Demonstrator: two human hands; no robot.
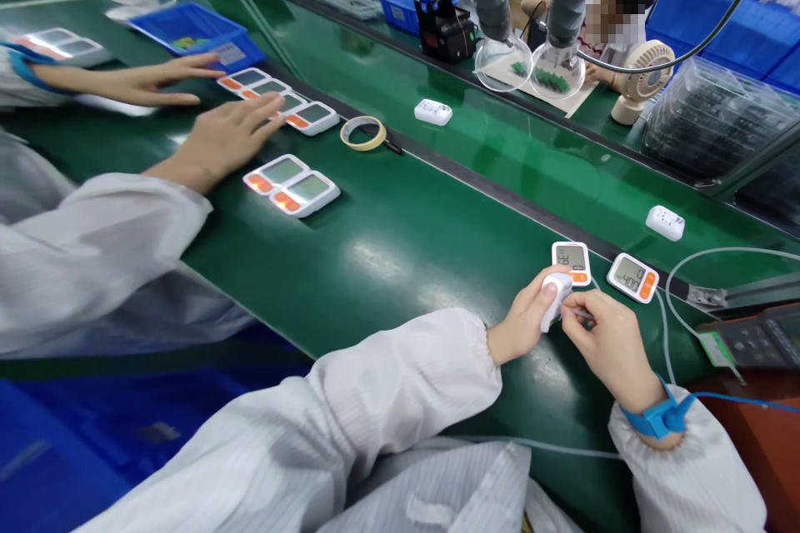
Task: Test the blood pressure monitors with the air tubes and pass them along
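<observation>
My left hand (pixel 525 316) grips a small white device (pixel 553 300), tilted up and seen mostly edge-on. Against its side, my right hand (pixel 603 337) pinches the end of a thin grey cable (pixel 583 314); the exact contact is hidden by my fingers. Just beyond my hands lies a white meter (pixel 572 260) with a grey display and orange buttons. To its right is a second such meter (pixel 632 277), its screen showing digits and a pale cable (pixel 665 333) running from it. A blue wrist strap (pixel 659 418) circles my right wrist.
At left, a co-worker's hand (pixel 228 137) touches a row of meters (pixel 312 117); a pair of meters (pixel 292 183) lies nearer. A tape roll (pixel 363 134) rests by the black rail. White units (pixel 432 112) sit on the belt. A dark instrument (pixel 756 337) stands right.
</observation>
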